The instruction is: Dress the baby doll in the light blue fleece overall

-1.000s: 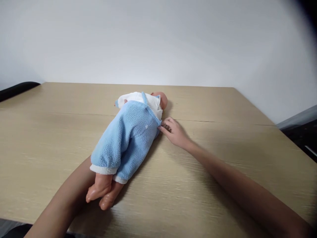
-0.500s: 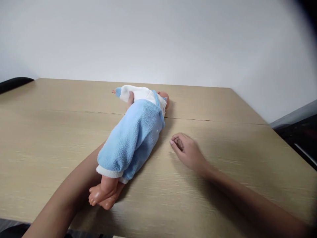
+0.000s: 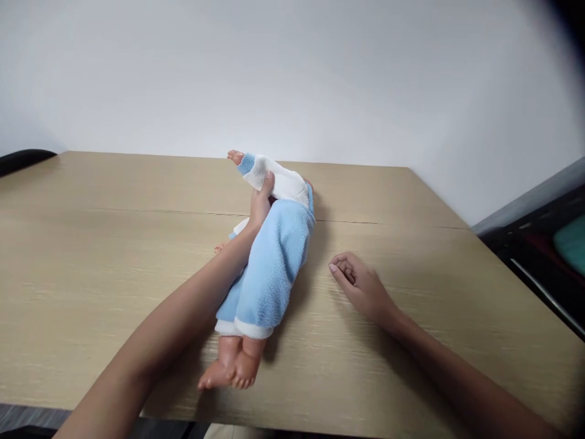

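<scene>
A baby doll (image 3: 276, 262) in light blue fleece overalls and a white top with blue cuffs lies on its side over the wooden table (image 3: 114, 292). Its bare feet point towards me; its head is almost wholly hidden behind the body. My left hand (image 3: 262, 198) grips the doll at the upper body, thumb over the raised white sleeve, the other fingers out of sight. To the doll's right, apart from it, my right hand (image 3: 359, 280) rests low at the table with its fingers curled in and nothing visible in them.
A pale wall (image 3: 274, 73) stands behind the table's far edge. Dark furniture (image 3: 539, 244) borders the right side, with a green item (image 3: 571, 244) on it. At the far left a black curved edge (image 3: 27, 160) shows, perhaps a chair back.
The doll has turned over in my left hand and shifted right, so its other arm shows and its head is more hidden. My right hand stays curled beside it.
</scene>
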`<state>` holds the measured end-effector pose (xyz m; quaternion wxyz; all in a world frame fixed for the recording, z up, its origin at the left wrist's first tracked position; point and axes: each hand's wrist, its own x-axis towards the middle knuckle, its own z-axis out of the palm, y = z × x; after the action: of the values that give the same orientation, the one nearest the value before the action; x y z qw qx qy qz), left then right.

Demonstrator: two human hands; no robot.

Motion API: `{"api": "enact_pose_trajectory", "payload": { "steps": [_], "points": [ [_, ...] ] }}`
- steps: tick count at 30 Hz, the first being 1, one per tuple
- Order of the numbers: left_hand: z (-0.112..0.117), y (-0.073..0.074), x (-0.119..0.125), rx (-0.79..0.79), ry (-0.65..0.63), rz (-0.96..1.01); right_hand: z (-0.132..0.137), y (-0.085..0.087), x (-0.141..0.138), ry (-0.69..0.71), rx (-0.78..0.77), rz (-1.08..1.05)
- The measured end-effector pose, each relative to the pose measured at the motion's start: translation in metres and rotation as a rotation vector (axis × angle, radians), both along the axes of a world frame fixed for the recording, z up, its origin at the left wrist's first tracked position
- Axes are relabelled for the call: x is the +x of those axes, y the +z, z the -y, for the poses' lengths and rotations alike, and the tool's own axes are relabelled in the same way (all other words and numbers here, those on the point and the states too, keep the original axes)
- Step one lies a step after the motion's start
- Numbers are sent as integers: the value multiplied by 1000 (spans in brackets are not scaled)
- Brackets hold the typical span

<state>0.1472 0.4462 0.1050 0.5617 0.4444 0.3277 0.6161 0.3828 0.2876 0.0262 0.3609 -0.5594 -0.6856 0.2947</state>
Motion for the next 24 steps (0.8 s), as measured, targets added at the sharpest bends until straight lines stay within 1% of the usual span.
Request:
{"api": "enact_pose_trajectory", "payload": {
  "steps": [3,5,8,11,14,18,21,23,24],
  "points": [
    [-7,-12,6,103,48,77,-3,-1,0,-5,7,-17],
    [-5,-17,11,138,66,50,-5,-4,1,-7,7,-41],
    [-1,-19,23,191,104,-51,-11,-9,4,-32,21,-127],
    [3,-20,37,248,129,-196,-18,-10,7,-76,3,-292],
    [8,-23,52,322,174,-338,-26,-7,11,-101,-101,-476],
    [18,-24,68,486,224,-571,-34,3,20,-83,-240,-681],
    [33,-19,69,639,240,-842,-38,10,29,-75,-339,-829],
    [46,-16,59,742,206,-991,-39,13,35,-44,-409,-919],
    [53,-15,51,787,182,-1025,-40,14,38,-20,-426,-963]
  ]
}}
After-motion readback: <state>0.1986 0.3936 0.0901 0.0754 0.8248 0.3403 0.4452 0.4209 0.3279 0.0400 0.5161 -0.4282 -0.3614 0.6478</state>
